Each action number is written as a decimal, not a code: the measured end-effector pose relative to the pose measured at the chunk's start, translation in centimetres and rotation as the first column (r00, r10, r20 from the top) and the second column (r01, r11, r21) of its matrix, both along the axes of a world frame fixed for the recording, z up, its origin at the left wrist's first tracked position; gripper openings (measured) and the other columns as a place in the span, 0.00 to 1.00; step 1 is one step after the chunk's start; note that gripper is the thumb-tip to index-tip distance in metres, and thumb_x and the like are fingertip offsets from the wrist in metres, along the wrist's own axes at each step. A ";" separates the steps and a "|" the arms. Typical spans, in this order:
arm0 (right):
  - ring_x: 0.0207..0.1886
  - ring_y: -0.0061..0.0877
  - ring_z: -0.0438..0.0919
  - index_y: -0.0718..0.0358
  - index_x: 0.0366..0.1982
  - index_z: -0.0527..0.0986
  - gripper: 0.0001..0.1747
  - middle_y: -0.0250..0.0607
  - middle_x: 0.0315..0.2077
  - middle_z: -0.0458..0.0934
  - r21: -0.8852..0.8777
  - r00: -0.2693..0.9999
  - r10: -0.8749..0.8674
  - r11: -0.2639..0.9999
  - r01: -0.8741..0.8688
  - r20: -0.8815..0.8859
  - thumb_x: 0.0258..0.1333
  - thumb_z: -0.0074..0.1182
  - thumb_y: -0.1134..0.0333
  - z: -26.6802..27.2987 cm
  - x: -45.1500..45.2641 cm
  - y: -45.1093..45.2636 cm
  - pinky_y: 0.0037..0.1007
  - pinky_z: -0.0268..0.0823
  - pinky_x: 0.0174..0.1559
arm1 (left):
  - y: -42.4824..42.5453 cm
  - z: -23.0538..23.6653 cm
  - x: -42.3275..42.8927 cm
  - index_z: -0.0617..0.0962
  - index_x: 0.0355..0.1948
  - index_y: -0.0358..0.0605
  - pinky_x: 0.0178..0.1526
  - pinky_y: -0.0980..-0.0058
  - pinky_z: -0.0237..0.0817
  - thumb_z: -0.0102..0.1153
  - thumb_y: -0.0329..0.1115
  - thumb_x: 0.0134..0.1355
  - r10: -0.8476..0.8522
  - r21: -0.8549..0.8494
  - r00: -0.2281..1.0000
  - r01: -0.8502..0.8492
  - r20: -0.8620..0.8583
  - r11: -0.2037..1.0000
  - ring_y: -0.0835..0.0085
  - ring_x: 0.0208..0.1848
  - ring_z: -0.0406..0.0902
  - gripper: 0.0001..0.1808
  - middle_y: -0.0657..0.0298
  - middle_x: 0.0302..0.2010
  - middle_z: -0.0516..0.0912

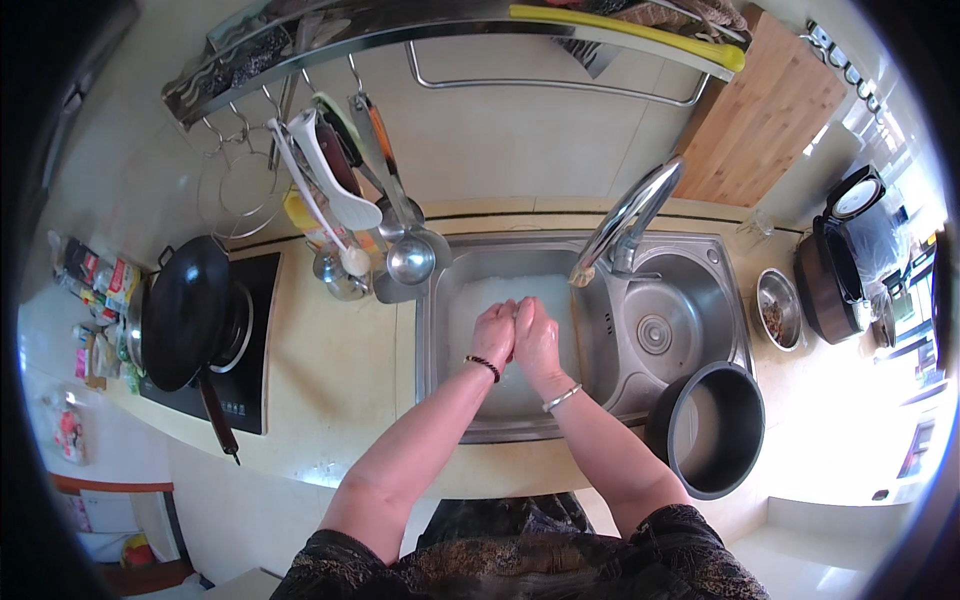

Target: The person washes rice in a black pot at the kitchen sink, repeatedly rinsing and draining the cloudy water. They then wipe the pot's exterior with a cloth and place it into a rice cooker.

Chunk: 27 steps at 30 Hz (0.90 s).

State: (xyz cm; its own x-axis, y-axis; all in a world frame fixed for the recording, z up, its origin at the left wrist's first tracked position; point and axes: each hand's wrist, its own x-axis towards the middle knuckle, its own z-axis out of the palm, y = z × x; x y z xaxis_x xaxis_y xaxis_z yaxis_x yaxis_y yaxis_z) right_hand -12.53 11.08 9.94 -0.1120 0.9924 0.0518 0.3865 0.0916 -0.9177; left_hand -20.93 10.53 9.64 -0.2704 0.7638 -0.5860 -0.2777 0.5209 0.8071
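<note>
My left hand (494, 332) and my right hand (535, 336) are pressed together, wet, over the larger left basin of the stainless steel sink (442, 427). Both have curled fingers; whether something lies between them is hidden. Cloudy, whitish water (480, 300) stands in that basin beneath them. A dark beaded bracelet is on my left wrist and a silver bangle on my right. The chrome faucet (626, 214) arches over the basin's right side, to the right of my hands. A dark inner pot (716, 431) with whitish contents stands at the sink's right front corner.
Left are a black wok (187, 315) and an induction cooktop (255, 360). Ladles and a white spatula (352, 210) hang from the rack (420, 26) at upper left. Right are a steel bowl (780, 309), an open rice cooker (825, 281) and a wooden cutting board (765, 112).
</note>
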 end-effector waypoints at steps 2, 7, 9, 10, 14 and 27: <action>0.20 0.39 0.72 0.67 0.29 0.68 0.20 0.49 0.18 0.73 0.050 0.997 -0.034 0.998 0.037 -0.065 0.62 0.32 0.57 -1.8 -0.2 0.6 0.37 0.65 0.23 | 0.3 -0.5 0.2 0.73 0.24 0.41 0.24 0.69 0.62 0.46 0.43 0.61 0.004 0.193 0.959 0.053 -0.284 0.980 0.70 0.22 0.72 0.16 0.59 0.18 0.74; 0.11 0.23 0.62 0.64 0.27 0.66 0.19 0.35 0.12 0.64 -0.579 0.920 -0.173 0.812 -0.067 -0.350 0.62 0.31 0.58 -0.1 -0.1 1.0 0.27 0.51 0.10 | 0.3 -0.9 -0.2 0.71 0.22 0.38 0.27 0.66 0.61 0.46 0.40 0.60 0.017 0.337 0.768 0.262 -0.641 0.904 0.57 0.21 0.71 0.16 0.49 0.19 0.73; 0.10 0.20 0.56 0.62 0.27 0.65 0.17 0.31 0.12 0.59 -0.724 0.851 -0.315 0.682 -0.105 -0.420 0.62 0.30 0.59 0.4 -0.4 0.9 0.23 0.45 0.09 | 0.2 -0.7 -0.3 0.71 0.21 0.39 0.26 0.64 0.61 0.47 0.40 0.59 0.026 0.352 0.672 0.355 -0.740 0.866 0.53 0.22 0.70 0.15 0.49 0.19 0.73; 0.09 0.19 0.55 0.61 0.27 0.65 0.16 0.31 0.13 0.60 -0.744 0.833 -0.331 0.654 -0.135 -0.443 0.62 0.30 0.59 0.9 -0.4 0.8 0.23 0.45 0.09 | 0.2 -0.5 -0.4 0.70 0.21 0.39 0.25 0.63 0.61 0.47 0.39 0.59 0.036 0.354 0.618 0.401 -0.785 0.845 0.52 0.22 0.70 0.15 0.49 0.19 0.73; 0.09 0.17 0.53 0.57 0.30 0.65 0.14 0.31 0.15 0.62 -0.765 0.788 -0.336 0.595 -0.247 -0.515 0.62 0.28 0.60 1.9 0.0 0.3 0.23 0.44 0.08 | -0.4 0.2 -0.6 0.69 0.20 0.41 0.21 0.61 0.61 0.49 0.38 0.58 0.116 0.433 0.549 0.493 -0.828 0.755 0.50 0.20 0.70 0.14 0.50 0.17 0.73; 0.11 0.16 0.57 0.57 0.30 0.67 0.13 0.30 0.16 0.65 -0.731 0.737 -0.228 0.482 -0.483 -0.636 0.61 0.32 0.59 0.7 1.7 0.2 0.20 0.48 0.10 | -3.0 0.7 -1.7 0.70 0.29 0.42 0.21 0.69 0.65 0.51 0.39 0.58 0.044 0.346 0.467 0.586 -0.883 0.732 0.63 0.21 0.75 0.10 0.56 0.19 0.76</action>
State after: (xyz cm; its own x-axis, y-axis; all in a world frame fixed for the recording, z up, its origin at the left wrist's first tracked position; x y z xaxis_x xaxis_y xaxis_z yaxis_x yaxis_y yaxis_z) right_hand -10.81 11.30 10.63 -0.5371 0.5472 -0.6419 -0.1936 -0.8207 -0.5377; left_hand -22.59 7.56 10.36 -0.0661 0.9458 0.3180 0.7099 -0.1794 0.6810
